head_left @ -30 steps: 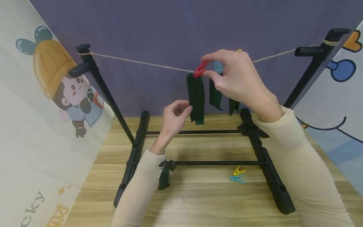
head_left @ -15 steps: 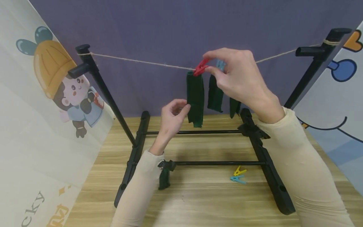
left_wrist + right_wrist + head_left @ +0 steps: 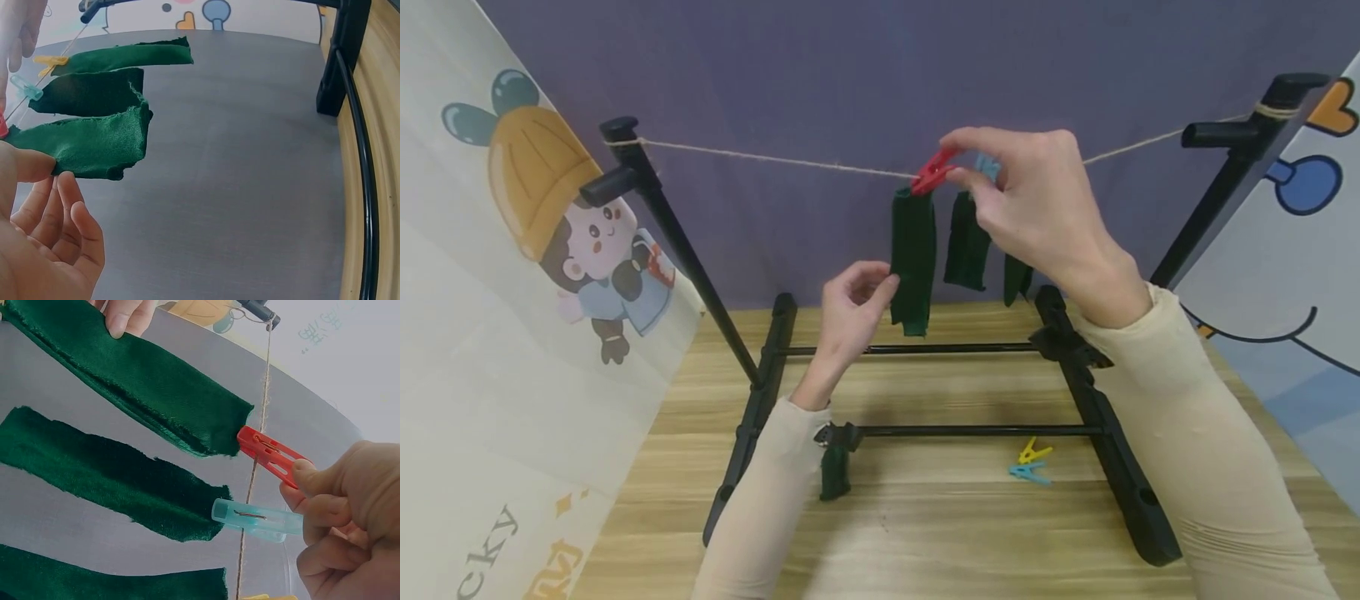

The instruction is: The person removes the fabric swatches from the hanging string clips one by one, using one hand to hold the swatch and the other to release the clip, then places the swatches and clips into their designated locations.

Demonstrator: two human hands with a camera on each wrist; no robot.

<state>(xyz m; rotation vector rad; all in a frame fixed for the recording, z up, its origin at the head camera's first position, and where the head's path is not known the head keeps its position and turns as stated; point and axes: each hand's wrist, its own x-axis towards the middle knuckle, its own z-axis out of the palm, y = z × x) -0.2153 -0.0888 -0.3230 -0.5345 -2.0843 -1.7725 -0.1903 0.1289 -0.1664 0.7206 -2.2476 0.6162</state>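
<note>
My right hand (image 3: 1037,200) pinches a red clothespin (image 3: 933,172) by its handles. The pin's nose bites the top of a strip of green cloth (image 3: 913,267) at the twine line (image 3: 267,387). At that strip's left edge, my left hand (image 3: 853,321) pinches the fabric between thumb and fingers, as the left wrist view shows. Beside it hangs a second green strip (image 3: 119,472) on a light blue clothespin (image 3: 256,517). A third green strip (image 3: 125,57) hangs from a yellow clothespin (image 3: 51,61) further along. My right hand partly hides both in the head view.
The twine runs between two black posts (image 3: 681,242) on a black frame with crossbars (image 3: 970,431). On the wooden table (image 3: 925,525) lie a yellow clothespin (image 3: 1033,452) and a blue clothespin (image 3: 1028,473). Another green cloth (image 3: 835,473) lies by my left sleeve.
My right hand and the red clothespin have risen slightly and shifted the line up. The left hand has drifted a little left with the cloth. Both grips stay the same.
</note>
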